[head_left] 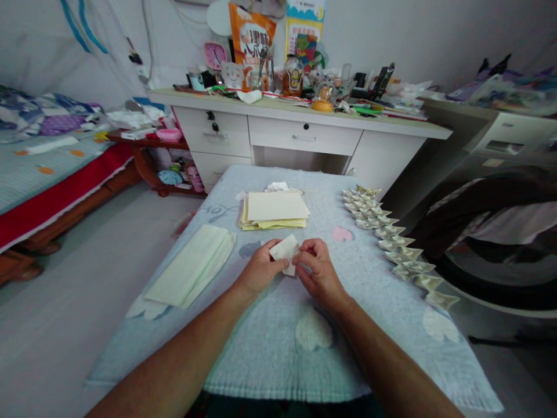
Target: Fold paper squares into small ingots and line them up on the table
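Observation:
Between my two hands is a small folded piece of cream paper (pixel 285 248), held above the cloth-covered table (pixel 270 348). My left hand (pixel 264 264) grips its left side, thumb on the front. The fingers of my right hand (pixel 317 264) pinch its right edge. Just beyond my hands lies a stack of cream and yellow paper sheets (pixel 277 206). To the left rests a pile of long pale folded paper (pixel 191 264). Along the table's right side runs a row of several folded paper boats (pixel 391 241), close together.
A white desk (pixel 300 136) crowded with small items stands behind the table. On the right is a washing machine (pixel 491 145) with dark clothing hanging at its door. A bed (pixel 47 168) and a low wooden stand (pixel 152 145) are on the left.

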`<state>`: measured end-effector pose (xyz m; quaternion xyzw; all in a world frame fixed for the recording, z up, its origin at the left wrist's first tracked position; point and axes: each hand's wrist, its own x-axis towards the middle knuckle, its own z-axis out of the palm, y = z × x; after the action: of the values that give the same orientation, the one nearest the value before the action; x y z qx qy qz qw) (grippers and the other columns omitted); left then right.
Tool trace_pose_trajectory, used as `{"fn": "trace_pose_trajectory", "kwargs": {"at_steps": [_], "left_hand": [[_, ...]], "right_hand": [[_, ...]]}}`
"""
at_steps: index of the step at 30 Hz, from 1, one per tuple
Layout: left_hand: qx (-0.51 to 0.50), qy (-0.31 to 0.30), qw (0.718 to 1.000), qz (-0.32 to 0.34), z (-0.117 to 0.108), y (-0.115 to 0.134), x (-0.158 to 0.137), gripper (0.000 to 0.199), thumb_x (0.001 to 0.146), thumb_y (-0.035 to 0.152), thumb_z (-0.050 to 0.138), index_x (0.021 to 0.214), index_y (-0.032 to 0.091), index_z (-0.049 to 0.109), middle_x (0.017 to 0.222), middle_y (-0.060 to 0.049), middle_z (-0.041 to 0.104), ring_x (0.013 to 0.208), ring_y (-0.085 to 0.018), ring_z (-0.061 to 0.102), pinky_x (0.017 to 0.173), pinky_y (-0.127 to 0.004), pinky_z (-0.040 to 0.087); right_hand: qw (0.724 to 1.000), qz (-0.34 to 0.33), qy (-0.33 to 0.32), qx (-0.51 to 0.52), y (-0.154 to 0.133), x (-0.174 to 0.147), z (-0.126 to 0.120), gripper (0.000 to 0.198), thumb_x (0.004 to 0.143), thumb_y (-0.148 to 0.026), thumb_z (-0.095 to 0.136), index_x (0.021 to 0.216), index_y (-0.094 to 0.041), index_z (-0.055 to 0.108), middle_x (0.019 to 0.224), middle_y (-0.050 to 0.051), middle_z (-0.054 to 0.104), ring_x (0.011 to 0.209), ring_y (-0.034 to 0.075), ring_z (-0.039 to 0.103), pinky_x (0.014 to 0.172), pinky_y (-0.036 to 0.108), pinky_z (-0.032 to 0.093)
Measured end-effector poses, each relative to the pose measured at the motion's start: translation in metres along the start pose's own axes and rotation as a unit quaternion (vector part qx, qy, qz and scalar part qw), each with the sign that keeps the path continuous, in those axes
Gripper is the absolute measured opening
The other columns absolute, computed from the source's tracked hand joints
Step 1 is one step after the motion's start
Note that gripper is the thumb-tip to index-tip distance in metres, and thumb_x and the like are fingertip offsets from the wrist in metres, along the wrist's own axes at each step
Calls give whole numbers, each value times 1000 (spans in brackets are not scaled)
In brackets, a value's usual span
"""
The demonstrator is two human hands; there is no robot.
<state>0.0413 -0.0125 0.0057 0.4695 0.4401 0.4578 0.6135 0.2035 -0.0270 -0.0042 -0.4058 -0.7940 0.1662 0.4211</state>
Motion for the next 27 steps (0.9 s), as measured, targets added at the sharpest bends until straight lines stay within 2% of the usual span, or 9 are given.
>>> {"fn": "trace_pose_trajectory", "kwargs": {"at_steps": [7, 13, 27], "left_hand": [[-22, 5, 1000, 12, -2, -6, 1, 44, 64, 12, 69, 106, 16, 58, 89, -2, 66, 77, -14, 60, 69, -24, 47], [-64, -29, 997, -25, -5, -5, 2, 51, 59, 11, 76, 107, 15, 57, 87, -2, 68, 77, -14, 61, 71, -25, 46], [-8, 14, 1000, 12, -1, -5, 1, 39, 59, 7, 64, 97, 13, 65, 84, -1, 67, 73, -14, 59, 67, -24, 45]], "right_hand": [[999, -30, -16, -16, -3, 1, -1, 30, 75, -1, 50, 91, -23, 62, 94, 4, 44, 90, 19, 45, 77, 32, 42], [1000, -21, -11, 3, -2, 1, -3, 29, 76, -1, 49, 92, -22, 59, 89, 3, 47, 88, 19, 47, 75, 31, 42], [1000, -21, -22, 3, -2, -1, -1, 24, 80, -5, 49, 91, -23, 60, 89, 4, 48, 86, 18, 49, 73, 31, 43]]}}
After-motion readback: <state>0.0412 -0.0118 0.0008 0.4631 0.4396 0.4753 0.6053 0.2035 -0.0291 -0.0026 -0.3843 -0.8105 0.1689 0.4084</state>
